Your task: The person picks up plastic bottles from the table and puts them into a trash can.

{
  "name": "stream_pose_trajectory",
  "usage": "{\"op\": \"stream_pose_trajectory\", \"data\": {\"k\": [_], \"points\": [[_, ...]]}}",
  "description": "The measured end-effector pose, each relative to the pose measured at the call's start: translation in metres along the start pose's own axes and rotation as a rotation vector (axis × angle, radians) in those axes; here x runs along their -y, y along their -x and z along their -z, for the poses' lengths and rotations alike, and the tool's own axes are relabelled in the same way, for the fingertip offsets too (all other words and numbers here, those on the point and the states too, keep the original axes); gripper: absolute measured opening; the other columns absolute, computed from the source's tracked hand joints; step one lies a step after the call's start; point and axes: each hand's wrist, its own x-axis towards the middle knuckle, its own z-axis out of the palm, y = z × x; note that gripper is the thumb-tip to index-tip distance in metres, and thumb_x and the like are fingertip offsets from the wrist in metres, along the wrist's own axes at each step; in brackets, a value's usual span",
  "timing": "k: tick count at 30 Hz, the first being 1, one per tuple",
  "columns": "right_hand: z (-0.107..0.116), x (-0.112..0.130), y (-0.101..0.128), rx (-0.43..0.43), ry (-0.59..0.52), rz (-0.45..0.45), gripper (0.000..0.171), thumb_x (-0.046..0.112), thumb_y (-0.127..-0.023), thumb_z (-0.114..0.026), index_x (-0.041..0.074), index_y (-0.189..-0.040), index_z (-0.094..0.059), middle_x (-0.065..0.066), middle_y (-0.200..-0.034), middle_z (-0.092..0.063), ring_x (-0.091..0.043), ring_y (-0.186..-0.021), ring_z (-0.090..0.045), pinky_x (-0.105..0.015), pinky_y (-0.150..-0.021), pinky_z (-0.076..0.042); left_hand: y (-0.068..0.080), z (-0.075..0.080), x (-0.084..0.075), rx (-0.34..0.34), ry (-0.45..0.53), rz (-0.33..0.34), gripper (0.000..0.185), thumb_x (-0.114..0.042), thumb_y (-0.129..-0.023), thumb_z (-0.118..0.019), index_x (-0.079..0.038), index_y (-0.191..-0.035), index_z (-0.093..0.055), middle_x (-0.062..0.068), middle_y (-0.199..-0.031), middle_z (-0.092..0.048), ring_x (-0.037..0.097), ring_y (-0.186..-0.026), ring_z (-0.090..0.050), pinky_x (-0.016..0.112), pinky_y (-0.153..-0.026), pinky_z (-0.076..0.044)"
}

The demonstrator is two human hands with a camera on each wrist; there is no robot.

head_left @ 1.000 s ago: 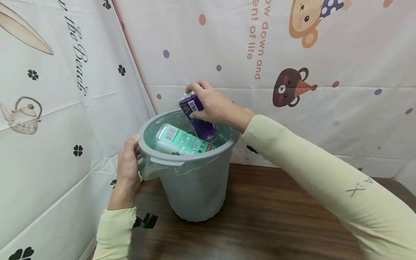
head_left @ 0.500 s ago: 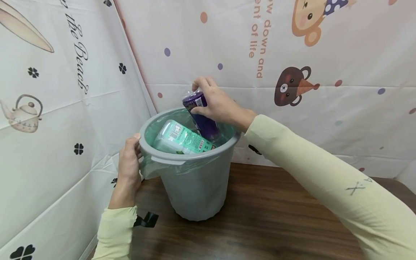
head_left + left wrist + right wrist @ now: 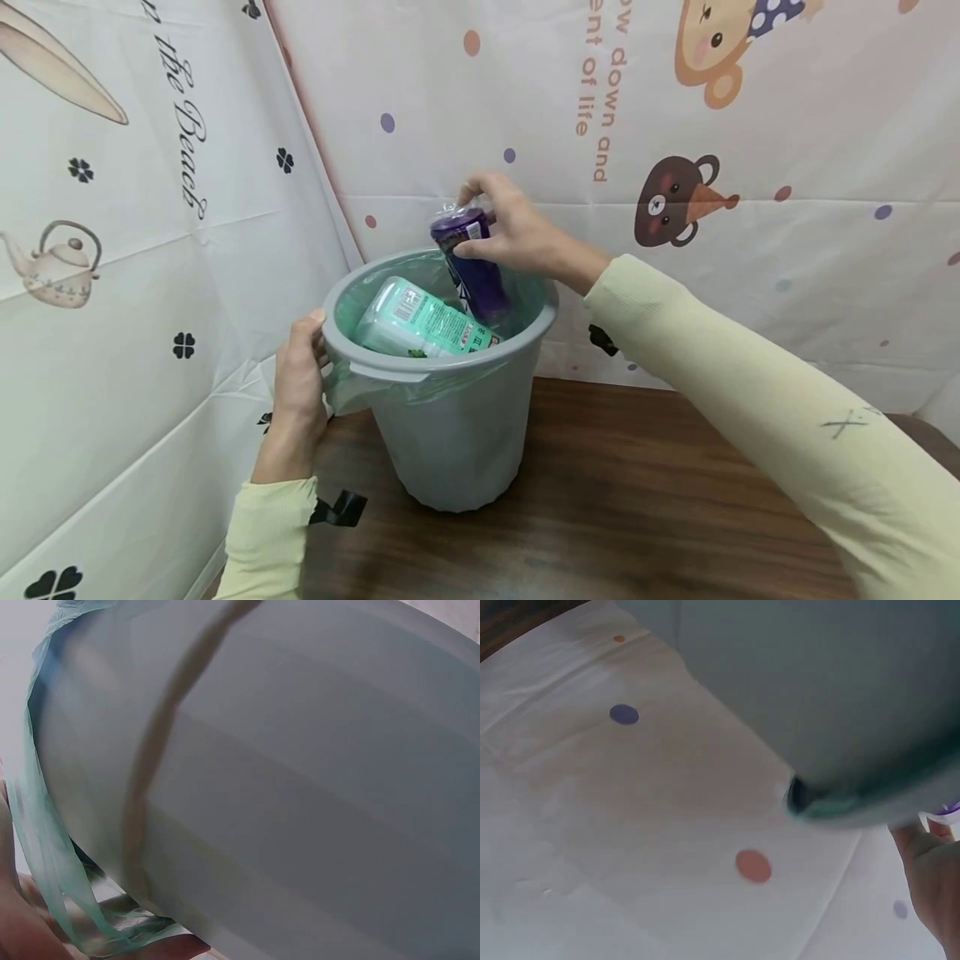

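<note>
1. Right hand [image 3: 517, 237]: clamped round the upper end of a purple bottle [image 3: 472, 267], fingers over its clear-wrapped top, thumb on the near side. Bottle upright with a slight tilt, lower half inside the grey bin [image 3: 450, 433], against the far wall just below the hand.
2. Left hand [image 3: 298, 383]: curled round the bin's near-left rim, fingers on the green liner [image 3: 52, 847] bunched there. Bin held steady on the wooden worktop [image 3: 637, 500].
3. Green-and-white wipes pack [image 3: 416, 321]: lying slantwise inside the bin, just left of and below the right hand, touching or nearly touching the bottle; exact contact not discernible.
4. Step judged in hand: handling of the bottle at the bin's mouth, grip not yet let go. Whether going in or coming out not discernible from this moment alone.
5. Next move, as judged: a straight vertical path along the far wall, clear of the wipes pack and the loose liner; firm hold kept on the rim against tipping.
6. Surroundings: printed cartoon cloth [image 3: 675, 125] behind and to the left.
</note>
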Motion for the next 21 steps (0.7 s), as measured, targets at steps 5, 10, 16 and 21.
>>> {"op": "stream_pose_trajectory", "data": {"k": [5, 10, 16, 21], "points": [[0.014, -0.002, 0.011, -0.031, -0.036, -0.024, 0.054, 0.009, -0.09, -0.086, 0.007, -0.131, -0.051, -0.016, -0.142, -0.043, -0.036, -0.112, -0.062, -0.047, -0.094, -0.054, 0.0, 0.0, 0.001, 0.006, -0.004, 0.002, 0.039, -0.038, -0.109, -0.045, -0.018, -0.089, -0.072, -0.006, -0.083, -0.066, 0.017, -0.09, -0.056, 0.038, -0.092, -0.033], [0.02, -0.003, 0.015, -0.017, -0.022, -0.029, 0.054, 0.013, -0.089, -0.087, 0.01, -0.13, -0.053, -0.014, -0.143, -0.043, -0.036, -0.115, -0.061, -0.052, -0.096, -0.052, 0.0, 0.001, 0.001, -0.003, -0.004, 0.01, 0.04, -0.039, -0.109, -0.046, -0.019, -0.088, -0.072, -0.007, -0.082, -0.067, 0.016, -0.089, -0.056, 0.037, -0.091, -0.033], [0.026, 0.0, 0.017, -0.004, -0.072, -0.005, 0.052, 0.01, -0.089, -0.087, 0.009, -0.131, -0.056, -0.013, -0.14, -0.046, -0.036, -0.113, -0.063, -0.052, -0.097, -0.052, 0.001, 0.001, 0.004, 0.014, 0.004, 0.013, 0.041, -0.039, -0.109, -0.045, -0.016, -0.09, -0.073, -0.004, -0.082, -0.068, 0.017, -0.084, -0.056, 0.037, -0.09, -0.033], [0.032, 0.006, 0.015, -0.019, -0.082, -0.021, 0.052, 0.014, -0.091, -0.086, 0.012, -0.134, -0.057, -0.01, -0.138, -0.048, -0.033, -0.112, -0.065, -0.051, -0.093, -0.054, -0.001, 0.001, 0.004, 0.014, 0.01, 0.01, 0.041, -0.041, -0.109, -0.046, -0.017, -0.091, -0.075, -0.005, -0.082, -0.07, 0.017, -0.086, -0.058, 0.038, -0.091, -0.033]]}}
